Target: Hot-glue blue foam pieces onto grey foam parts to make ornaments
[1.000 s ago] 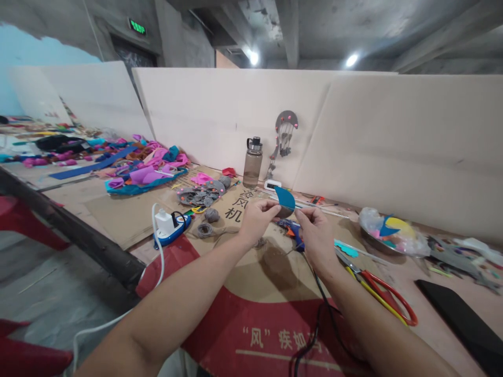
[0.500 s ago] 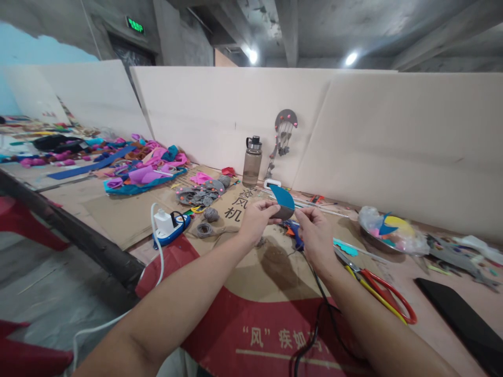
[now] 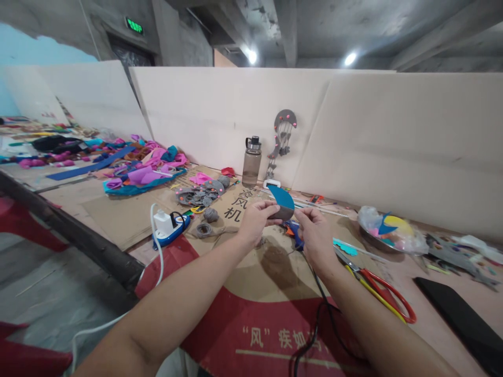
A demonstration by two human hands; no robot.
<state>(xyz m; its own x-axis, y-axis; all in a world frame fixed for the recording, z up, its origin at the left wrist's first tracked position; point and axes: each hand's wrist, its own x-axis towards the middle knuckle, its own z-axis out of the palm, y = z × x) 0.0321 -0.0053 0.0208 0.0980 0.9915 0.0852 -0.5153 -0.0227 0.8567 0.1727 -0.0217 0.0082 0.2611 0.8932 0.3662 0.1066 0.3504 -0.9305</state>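
Observation:
Both my hands hold a small half-round felt piece [image 3: 282, 203], blue on top and grey beneath, just above the cardboard-covered table [image 3: 251, 262]. My left hand [image 3: 257, 220] pinches its left edge with thumb and fingers closed. My right hand [image 3: 316, 233] pinches its right lower edge, fingers closed. A blue hot-glue gun [image 3: 293, 230] lies on the table right under the hands, its black cord running toward me.
Red-and-yellow scissors [image 3: 379, 290] lie right of my right hand. A water bottle [image 3: 251, 162] and a grey felt hanging [image 3: 283, 133] stand by the back board. A power strip with charger [image 3: 168, 226], grey felt pieces [image 3: 198, 196], a bowl of scraps [image 3: 389, 233] and a black pad [image 3: 463, 322] are around.
The felt piece tilted slightly in my fingers and both hands shifted a little; otherwise nothing moved.

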